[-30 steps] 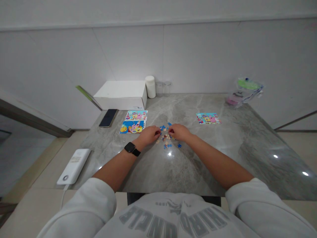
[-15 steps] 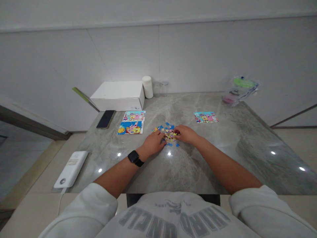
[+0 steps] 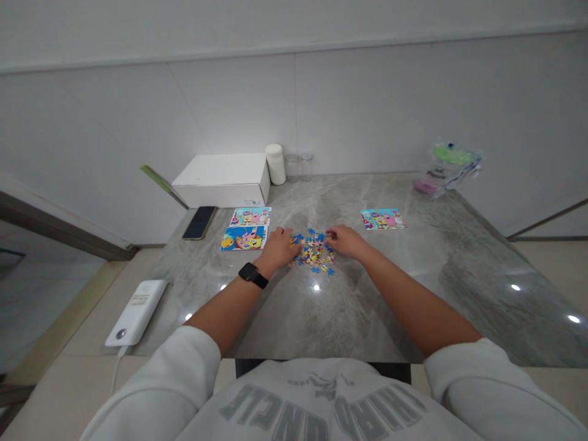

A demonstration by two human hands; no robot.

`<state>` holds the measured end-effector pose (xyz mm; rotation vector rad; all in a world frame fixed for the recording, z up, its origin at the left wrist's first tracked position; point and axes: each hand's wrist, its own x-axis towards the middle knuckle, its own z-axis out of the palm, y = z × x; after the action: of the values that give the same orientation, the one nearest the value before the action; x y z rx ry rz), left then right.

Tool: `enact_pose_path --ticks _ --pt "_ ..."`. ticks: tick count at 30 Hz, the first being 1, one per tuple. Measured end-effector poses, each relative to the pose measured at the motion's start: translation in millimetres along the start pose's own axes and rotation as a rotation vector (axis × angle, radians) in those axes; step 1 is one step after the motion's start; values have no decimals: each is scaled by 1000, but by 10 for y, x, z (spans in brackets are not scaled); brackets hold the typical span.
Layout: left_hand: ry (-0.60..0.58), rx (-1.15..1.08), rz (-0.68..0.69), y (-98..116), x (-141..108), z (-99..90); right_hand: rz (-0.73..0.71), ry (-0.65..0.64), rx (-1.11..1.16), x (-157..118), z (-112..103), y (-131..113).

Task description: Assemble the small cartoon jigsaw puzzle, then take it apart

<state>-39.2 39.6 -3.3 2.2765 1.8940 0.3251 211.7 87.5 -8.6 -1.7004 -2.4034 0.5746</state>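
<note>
A loose pile of small jigsaw puzzle pieces (image 3: pixel 315 256), blue, yellow and pink, lies on the grey marbled table between my hands. My left hand (image 3: pixel 278 250) rests at the pile's left edge, fingers apart and curved around it, some pieces partly covered. On the opposite side, my right hand (image 3: pixel 345 241) touches the upper right edge, with thumb and forefinger apart. Neither hand visibly grips a piece. Two cartoon picture cards, the upper card (image 3: pixel 250 216) and the lower card (image 3: pixel 244 238), lie left of the pile. Another picture card (image 3: pixel 383 218) lies to the right.
A phone (image 3: pixel 199 222) and a white box (image 3: pixel 225 180) sit at the back left, beside a white bottle (image 3: pixel 276 164) and two clear glasses. A clear plastic bag (image 3: pixel 445 171) is at the back right corner. A white corded device (image 3: pixel 136 312) lies on the left edge.
My left hand has shifted left and slightly up, uncovering more pieces. The pile looks more spread out. My right hand has moved up a little at its edge.
</note>
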Motion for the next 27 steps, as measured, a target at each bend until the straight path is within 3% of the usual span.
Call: enact_pose_path --ticks 4,9,18,23,27 --pt "-92 -59 19 167 208 86 -9 -11 -146 139 73 -200" --pt "-142 -172 51 205 298 109 -33 -104 -113 248 43 -323" --pt "-134 -469 -36 -75 254 -71 -84 -273 440 176 -98 -271" --pt "-31 -248 -42 -140 244 -98 -42 -115 3 30 -97 -226" --pt "-166 -109 2 31 147 -76 -30 -148 -149 -220 5 -223"
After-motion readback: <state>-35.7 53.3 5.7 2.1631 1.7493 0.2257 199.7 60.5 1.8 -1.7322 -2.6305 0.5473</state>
